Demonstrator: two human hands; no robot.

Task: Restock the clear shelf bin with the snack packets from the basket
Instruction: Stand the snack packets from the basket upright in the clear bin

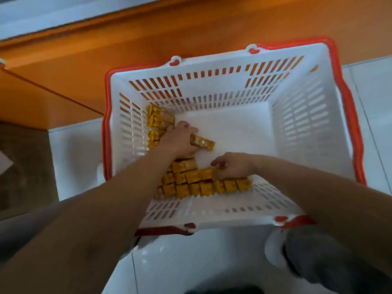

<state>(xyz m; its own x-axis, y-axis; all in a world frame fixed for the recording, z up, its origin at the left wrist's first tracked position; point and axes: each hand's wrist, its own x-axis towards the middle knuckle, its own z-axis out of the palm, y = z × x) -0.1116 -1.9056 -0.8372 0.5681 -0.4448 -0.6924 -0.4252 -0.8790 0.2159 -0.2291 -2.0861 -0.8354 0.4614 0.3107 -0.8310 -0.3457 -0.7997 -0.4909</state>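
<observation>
Near wall of the basket (212, 206): yellow snack packets (197, 183) lie heaped against it in rough rows, mostly left of centre.

Right hand (233, 167) sits at the right end of that heap, fingers (218, 164) curled down onto the top packets. Blur hides the fingertips, so I cannot tell whether it pinches one or only touches.

Further in, left hand (180, 141) is closed round one end of a single packet (203, 142). Its long axis points right, across the white basket floor.

Beyond the left hand, a second stack (158, 122) leans on the basket's left wall.

Both lots lie left of centre. The left hand is nearer the far stack, the right hand nearer the near heap.

Clear shelf bin not in view. Judged: anything lifted must go up over the rim first.

Farthest: orange cabinet front (191, 28).
</observation>
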